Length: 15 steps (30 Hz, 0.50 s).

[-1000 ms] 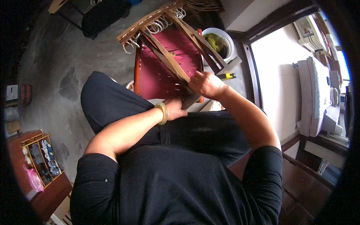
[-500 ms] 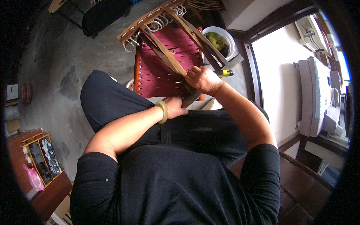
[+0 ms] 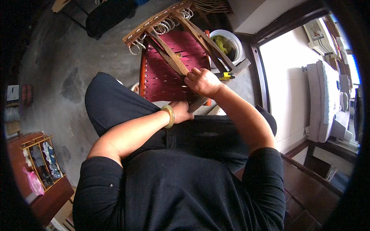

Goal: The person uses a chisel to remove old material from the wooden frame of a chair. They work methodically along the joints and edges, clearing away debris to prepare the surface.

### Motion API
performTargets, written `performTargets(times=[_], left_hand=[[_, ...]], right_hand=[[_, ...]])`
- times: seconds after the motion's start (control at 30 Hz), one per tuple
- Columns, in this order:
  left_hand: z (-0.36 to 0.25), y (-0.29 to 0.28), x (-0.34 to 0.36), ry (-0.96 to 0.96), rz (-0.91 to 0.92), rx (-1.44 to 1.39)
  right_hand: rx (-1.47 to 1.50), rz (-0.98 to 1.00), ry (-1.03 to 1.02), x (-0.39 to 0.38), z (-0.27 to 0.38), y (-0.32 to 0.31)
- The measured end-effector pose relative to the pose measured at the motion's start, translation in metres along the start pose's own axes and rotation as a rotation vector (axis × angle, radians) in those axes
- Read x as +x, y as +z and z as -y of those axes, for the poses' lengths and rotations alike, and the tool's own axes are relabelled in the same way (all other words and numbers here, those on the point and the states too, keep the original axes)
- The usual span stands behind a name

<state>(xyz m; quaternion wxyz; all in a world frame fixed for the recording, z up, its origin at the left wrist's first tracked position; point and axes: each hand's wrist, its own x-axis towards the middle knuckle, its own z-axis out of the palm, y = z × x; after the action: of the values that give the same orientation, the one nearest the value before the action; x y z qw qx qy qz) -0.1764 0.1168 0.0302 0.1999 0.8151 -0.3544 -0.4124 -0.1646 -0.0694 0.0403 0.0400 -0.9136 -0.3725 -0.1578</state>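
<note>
A wooden folding stool frame (image 3: 165,52), with crossed legs and white cord looped along its far rail (image 3: 156,21), slants away from my lap. My right hand (image 3: 204,82) is closed around the near end of a leg, its fingers pressed over the wood. Lower and to the left, my left hand (image 3: 180,111), below a pale green bangle (image 3: 169,116), is wrapped round the near grey-brown rail (image 3: 198,103); some of its fingers are hidden. Under the frame stands a low seat with dark red woven straps (image 3: 158,82) and red-brown wooden sides.
A white bucket (image 3: 239,46) with something yellow-green inside stands beyond my right hand. Nearer lies a yellow-and-black tool (image 3: 226,75). A dark doorframe (image 3: 260,73) rises on the right. At lower left, a wooden rack (image 3: 42,163) holds small items.
My right hand has shifted slightly left and toward me along the leg. The view has moved a little; both hands still grip the stool frame.
</note>
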Motion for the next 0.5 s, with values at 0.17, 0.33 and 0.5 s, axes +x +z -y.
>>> performTargets(times=[0.17, 0.33, 0.5], left_hand=[[-0.006, -0.001, -0.003, -0.031, 0.011, 0.061], [-0.004, -0.010, -0.013, -0.033, 0.033, 0.066], [-0.001, -0.023, -0.022, -0.084, 0.055, 0.086]], right_hand=[[-0.024, -0.145, 0.143, -0.007, -0.012, -0.012], [0.019, 0.055, 0.476, -0.044, 0.018, -0.057], [0.117, 0.106, 0.417, -0.076, 0.059, -0.048]])
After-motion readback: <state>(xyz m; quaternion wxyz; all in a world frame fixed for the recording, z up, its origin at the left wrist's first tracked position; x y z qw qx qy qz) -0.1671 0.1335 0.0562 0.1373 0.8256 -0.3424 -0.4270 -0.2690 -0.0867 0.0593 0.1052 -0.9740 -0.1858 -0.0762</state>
